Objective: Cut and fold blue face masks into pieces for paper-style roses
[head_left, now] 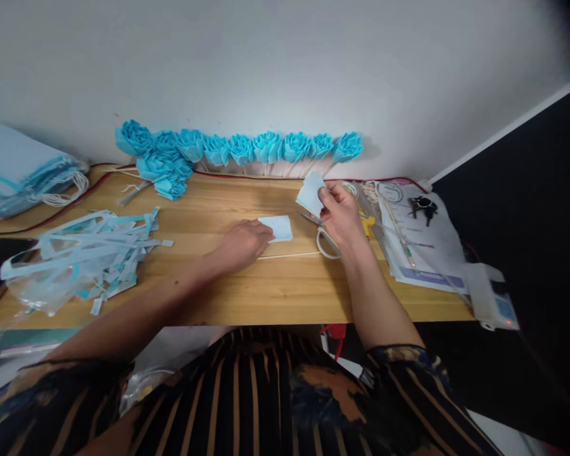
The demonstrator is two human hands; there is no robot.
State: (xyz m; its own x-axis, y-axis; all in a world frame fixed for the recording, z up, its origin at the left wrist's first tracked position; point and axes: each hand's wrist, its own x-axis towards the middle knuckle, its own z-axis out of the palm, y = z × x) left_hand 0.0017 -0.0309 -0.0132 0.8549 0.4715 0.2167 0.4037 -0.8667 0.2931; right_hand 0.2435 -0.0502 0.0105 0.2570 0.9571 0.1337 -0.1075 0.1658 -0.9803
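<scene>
My right hand (pixel 341 212) is raised above the desk, thumb and fingers closed on a pale blue cloth piece (pixel 310 194) cut with a wavy edge. My left hand (pixel 244 244) rests on the wooden desk, its fingers bent over the left edge of a pale blue cloth square (pixel 281 228) lying flat. Whether that square is one layer or several, I cannot tell. Scissors with a white handle (pixel 329 243) lie partly under my right wrist. A thin pale stick (pixel 289 256) lies just in front of the square.
Blue fabric flowers (pixel 267 147) on sticks line the wall, with more heaped (pixel 166 168) at the left. Cloth scraps (pixel 109 253) cover the left side, beside a stack of face masks (pixel 19 171). Rightward are a yellow tool (pixel 367 223), papers (pixel 422 253), keys (pixel 424 208) and a power strip (pixel 491 297).
</scene>
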